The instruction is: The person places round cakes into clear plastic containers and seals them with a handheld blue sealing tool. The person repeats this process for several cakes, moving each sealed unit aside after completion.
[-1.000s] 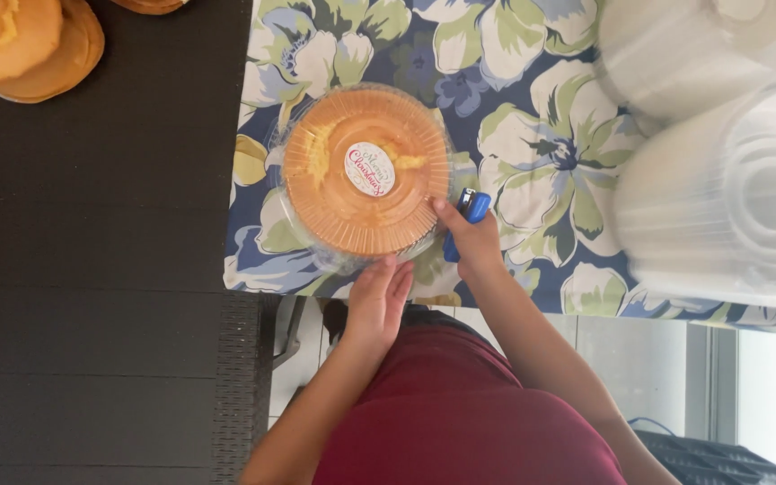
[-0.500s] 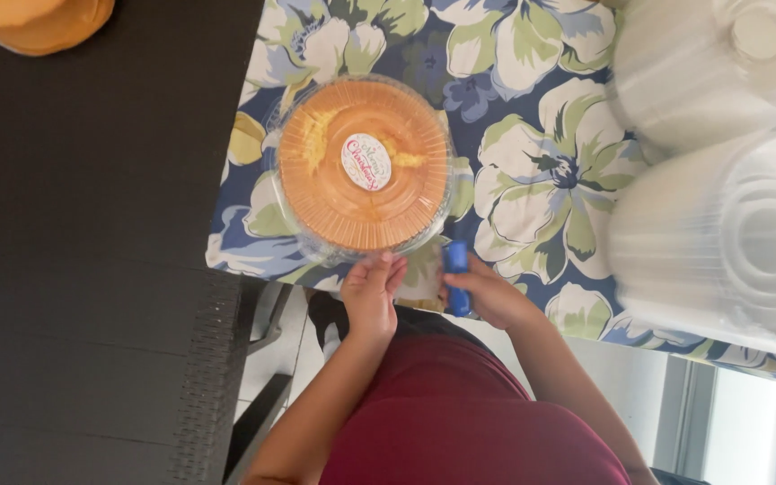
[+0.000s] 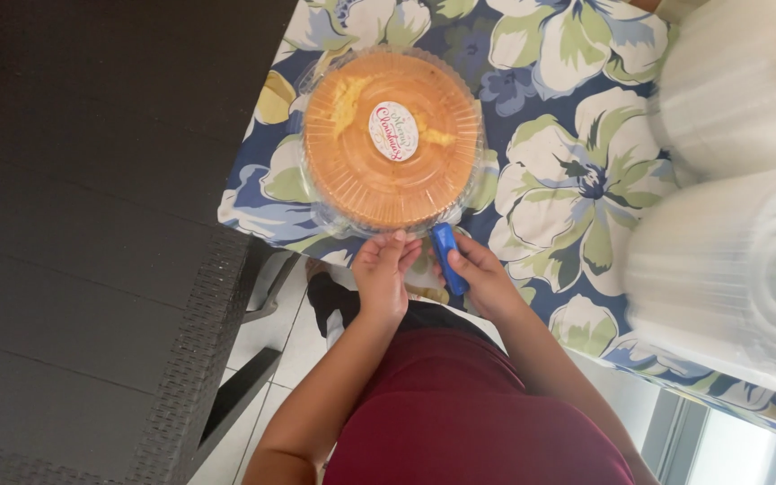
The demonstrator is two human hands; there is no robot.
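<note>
A round orange cake (image 3: 392, 171) sits in a clear plastic dome container (image 3: 316, 202) with an oval label on its lid, on a table with a floral cloth (image 3: 568, 180). My left hand (image 3: 383, 274) touches the container's near rim with its fingertips. Just to the right of it, my right hand (image 3: 489, 283) grips a small blue tool (image 3: 446, 256). The tool's tip points at the container's near edge.
Stacks of clear plastic containers (image 3: 729, 260) stand on the cloth at the right, with another stack (image 3: 720, 99) behind them. A dark woven table (image 3: 92, 224) fills the left side. Pale floor tiles (image 3: 289, 346) show between the tables, above my maroon shirt.
My right hand has carried the blue tool from the container's right side to its near edge, close beside my left hand. The cake container has stayed in place.
</note>
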